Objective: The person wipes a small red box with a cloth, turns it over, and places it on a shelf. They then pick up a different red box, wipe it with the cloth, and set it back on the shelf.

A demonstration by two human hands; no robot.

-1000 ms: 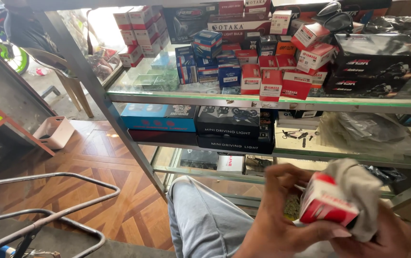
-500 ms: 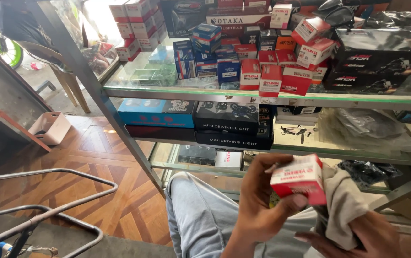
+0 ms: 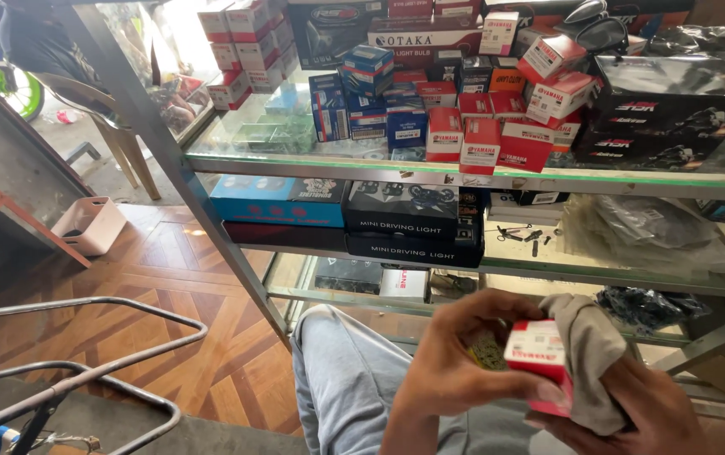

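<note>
Left to right, near edge of frame: left hand [image 3: 464, 371] is clamped on a small red-and-white box [image 3: 539, 364], thumb along the front face, fingers curled over the top. Right hand [image 3: 641, 413] is closed underneath, cupping a grey rag [image 3: 590, 354] that drapes over the box's right side. The box sits between both hands, over the person's lap in light jeans [image 3: 337, 379], just in front of the lower glass shelf [image 3: 548, 270].

Risks, as I judge them:
- Box is held mid-air over the lap. If the thumb grip slips, it drops to the wood floor [image 3: 169, 320].
- The rag hides the right side of the box, so right-hand fingers grip cloth, not card. Cloth can slide.
- Squeezing thin card too hard could crush a corner.

Box look: small carton, white top panel, red sides, corners look square. Dark patterned stuff shows just left of it under the left fingers; can't tell what it is. Matching red cartons [image 3: 480, 143] stand on the upper shelf far behind.
</note>
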